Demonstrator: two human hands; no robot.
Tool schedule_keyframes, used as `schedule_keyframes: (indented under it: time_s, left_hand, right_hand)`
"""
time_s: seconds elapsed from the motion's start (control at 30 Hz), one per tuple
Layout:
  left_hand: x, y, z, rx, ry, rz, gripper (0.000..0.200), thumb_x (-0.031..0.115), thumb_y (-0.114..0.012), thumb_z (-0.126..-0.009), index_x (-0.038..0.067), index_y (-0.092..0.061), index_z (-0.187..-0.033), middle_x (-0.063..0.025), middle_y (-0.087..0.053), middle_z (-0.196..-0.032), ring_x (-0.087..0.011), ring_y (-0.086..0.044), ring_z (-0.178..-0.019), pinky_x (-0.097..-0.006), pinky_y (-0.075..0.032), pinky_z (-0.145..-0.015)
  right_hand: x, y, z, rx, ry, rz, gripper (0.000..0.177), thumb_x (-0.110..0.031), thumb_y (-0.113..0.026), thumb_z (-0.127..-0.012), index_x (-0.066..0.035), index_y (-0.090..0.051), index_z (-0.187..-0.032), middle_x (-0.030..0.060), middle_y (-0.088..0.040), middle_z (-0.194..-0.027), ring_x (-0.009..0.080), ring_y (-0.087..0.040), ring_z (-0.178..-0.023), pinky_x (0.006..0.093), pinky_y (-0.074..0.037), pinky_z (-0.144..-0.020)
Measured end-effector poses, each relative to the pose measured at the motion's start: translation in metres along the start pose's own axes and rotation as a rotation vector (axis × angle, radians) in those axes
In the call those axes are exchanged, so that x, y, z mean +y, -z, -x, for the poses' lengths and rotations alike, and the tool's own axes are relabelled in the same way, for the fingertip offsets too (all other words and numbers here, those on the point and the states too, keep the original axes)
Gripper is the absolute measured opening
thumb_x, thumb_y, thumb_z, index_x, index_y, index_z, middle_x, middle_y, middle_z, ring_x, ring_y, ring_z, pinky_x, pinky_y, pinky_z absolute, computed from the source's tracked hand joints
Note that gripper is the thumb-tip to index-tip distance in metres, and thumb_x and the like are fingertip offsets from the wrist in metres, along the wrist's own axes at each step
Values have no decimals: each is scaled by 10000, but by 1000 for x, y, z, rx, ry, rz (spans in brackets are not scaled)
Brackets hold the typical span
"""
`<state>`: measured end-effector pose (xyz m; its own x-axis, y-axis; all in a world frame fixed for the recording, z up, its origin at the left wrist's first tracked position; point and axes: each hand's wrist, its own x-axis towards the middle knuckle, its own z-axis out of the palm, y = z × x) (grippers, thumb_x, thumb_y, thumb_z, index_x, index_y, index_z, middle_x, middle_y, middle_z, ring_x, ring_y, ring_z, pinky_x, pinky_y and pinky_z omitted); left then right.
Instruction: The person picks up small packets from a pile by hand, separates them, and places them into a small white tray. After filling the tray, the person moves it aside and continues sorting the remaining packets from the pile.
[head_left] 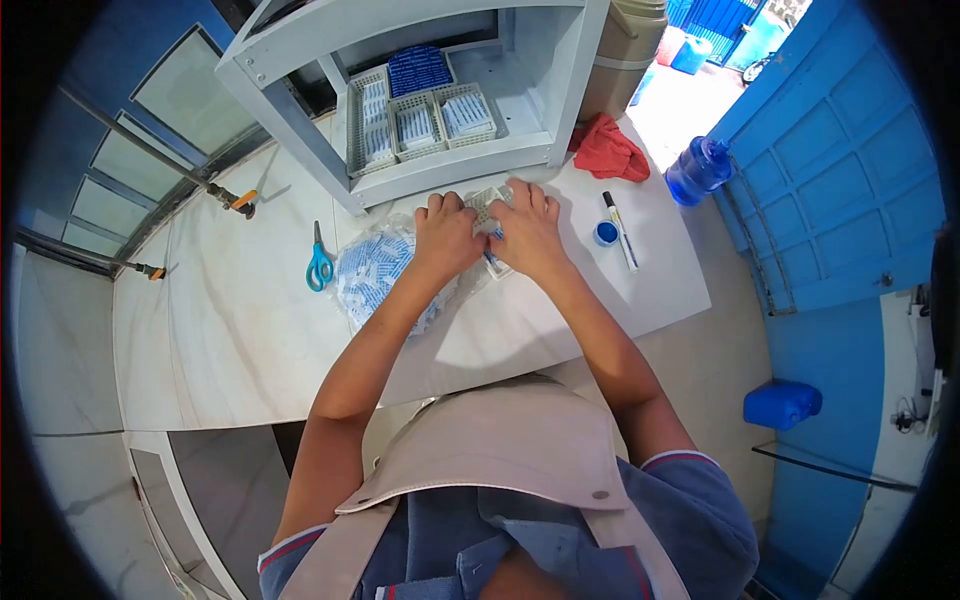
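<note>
My left hand has its fingers curled at the upper right edge of a clear plastic bag full of small blue-and-white packets. Beside it, my right hand bends its fingers over a small light-coloured basket with a mesh side. The basket stands between both hands, partly covered by them. A few packets show in its lower part. Whether the left fingertips grip the bag or the basket is hidden.
Teal scissors lie left of the bag. On the right are a blue-topped round container, a marker and a red cloth. A grey shelf behind holds baskets of packets.
</note>
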<state>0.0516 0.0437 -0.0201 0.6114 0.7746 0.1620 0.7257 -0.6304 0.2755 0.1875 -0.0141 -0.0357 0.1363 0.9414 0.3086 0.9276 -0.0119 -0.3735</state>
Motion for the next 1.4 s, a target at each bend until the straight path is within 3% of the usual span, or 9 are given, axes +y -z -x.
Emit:
schedule_keyframes:
  time_s: [0.1, 0.17, 0.4, 0.67, 0.8, 1.0, 1.17, 1.27, 1.4]
  left_hand:
    - [1, 0, 2, -38, 0, -10, 264, 249, -706, -653, 118, -708, -882, -77, -534, -1056, -269, -446, -1039, -418, -334, -837]
    - [2, -1, 3, -55, 6, 13, 289, 260, -710, -648, 116, -709, -899, -78, -525, -1055, -268, -445, -1034, -417, -332, -839]
    - [4, -1, -2, -41, 12, -47, 282, 256, -701, -641, 96, -711, -873, -76, -542, -1004, -272, -452, -1000, -413, -332, -821]
    - [10, 2, -1, -84, 8, -104, 309, 261, -704, -634, 92, -711, -893, -98, -555, -990, -271, -452, -1008, -407, -335, -810]
    - [9, -2, 2, -74, 4, -105, 313, 262, -714, -626, 91, -708, -888, -101, -557, -993, -272, -455, -1008, -415, -340, -810]
    - [10, -4, 1, -44, 5, -148, 305, 243, -717, -608, 60, -704, -851, -105, -562, -985, -270, -456, -1013, -415, -338, -812]
    - [12, 0, 0, -20, -7, -191, 292, 213, -713, -588, 48, -705, -829, -108, -568, -970, -267, -462, -1004, -410, -342, -805]
    - [13, 1, -3, -45, -18, -207, 229, 174, -675, -599, 48, -711, -787, -99, -581, -995, -251, -452, -1021, -390, -318, -796]
    - [12, 1, -5, -40, -37, -157, 284, 181, -686, -599, 86, -709, -866, -95, -577, -989, -255, -452, -1026, -394, -332, -787]
  right_hand:
    - [9, -2, -7, -5, 145, -37, 292, -226, -726, -633, -130, -697, -907, 140, -374, -1355, 345, -312, -1258, 547, -244, -986]
    - [12, 4, -12, -193, 127, 9, 300, -214, -724, -634, -165, -685, -927, 141, -282, -1445, 357, -234, -1330, 526, -181, -1045]
    - [26, 0, -21, -234, 125, -69, 326, -264, -714, -634, -177, -701, -948, 140, -276, -1450, 356, -218, -1330, 561, -161, -1041]
    - [42, 4, -31, -412, 70, -131, 385, -280, -702, -653, -285, -695, -1038, 136, -259, -1472, 355, -215, -1343, 515, -180, -1062]
    - [43, 11, -37, -529, 87, -69, 387, -278, -693, -661, -292, -692, -1047, 132, -251, -1479, 347, -210, -1352, 516, -176, -1069]
    - [43, 0, -42, -444, 105, -131, 323, -248, -685, -670, -283, -708, -991, 122, -264, -1473, 345, -229, -1344, 512, -172, -1070]
    - [39, 14, -45, -391, 150, -28, 228, -223, -680, -698, -200, -709, -923, 118, -317, -1436, 327, -242, -1346, 472, -188, -1084]
    - [44, 12, -47, -425, 169, -32, 256, -239, -700, -692, -193, -698, -944, 129, -309, -1437, 333, -258, -1331, 469, -197, -1079]
    - [36, 19, -35, -341, 158, -61, 295, -234, -717, -679, -167, -681, -964, 139, -311, -1427, 337, -267, -1322, 463, -203, -1076]
